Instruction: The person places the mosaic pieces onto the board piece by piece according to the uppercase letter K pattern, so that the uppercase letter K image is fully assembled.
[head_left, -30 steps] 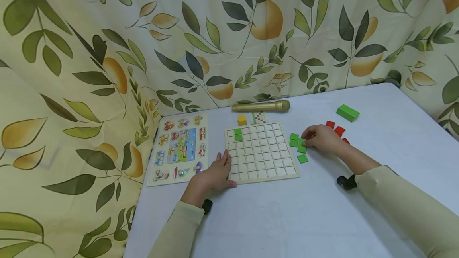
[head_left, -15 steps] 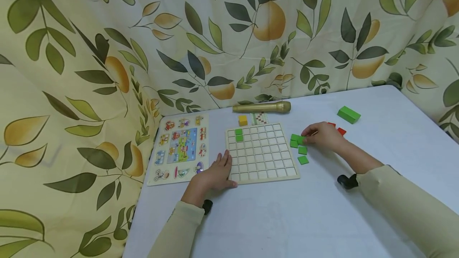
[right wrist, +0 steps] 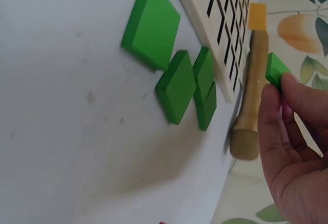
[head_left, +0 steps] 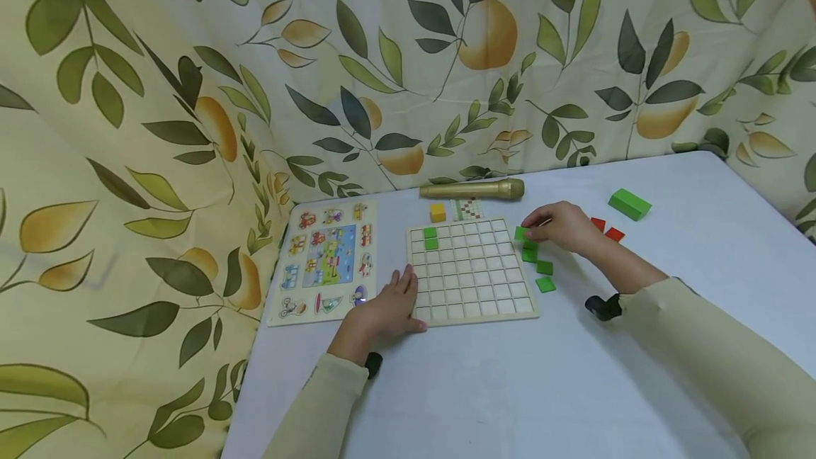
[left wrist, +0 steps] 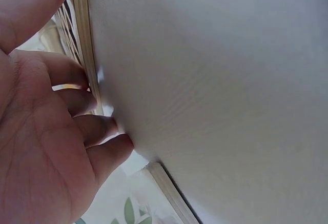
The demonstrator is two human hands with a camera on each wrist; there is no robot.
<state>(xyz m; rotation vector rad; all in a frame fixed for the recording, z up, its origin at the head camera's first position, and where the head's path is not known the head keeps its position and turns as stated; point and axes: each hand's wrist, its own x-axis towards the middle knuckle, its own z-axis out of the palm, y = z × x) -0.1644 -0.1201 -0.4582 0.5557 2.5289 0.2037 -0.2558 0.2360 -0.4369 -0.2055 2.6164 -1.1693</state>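
In the head view, my left hand [head_left: 387, 307] rests at the left edge of a pale wooden grid board [head_left: 472, 273]. The left wrist view shows its fingers [left wrist: 105, 126] against the board's rim, fairly straight. Two green square tiles [head_left: 431, 238] lie in the board's upper left cells. My right hand [head_left: 562, 227] pinches another green tile [right wrist: 275, 70] between thumb and fingertips, lifted off the table beside the board's upper right corner. Below it lie several loose green tiles [right wrist: 177, 85], two of them touching. The right palm partly hides the red tiles behind it.
A picture puzzle board [head_left: 372, 232] lies left of the grid board. Behind are a gold microphone [head_left: 472, 189], a yellow cube [head_left: 437, 212] and a patterned card [head_left: 468, 209]. Red tiles [head_left: 615, 234] and a green block [head_left: 630, 204] lie to the right.
My right hand has picked a green tile from the loose group and raised it, moving slightly up and toward the grid board. The left hand keeps its place at the board's edge.
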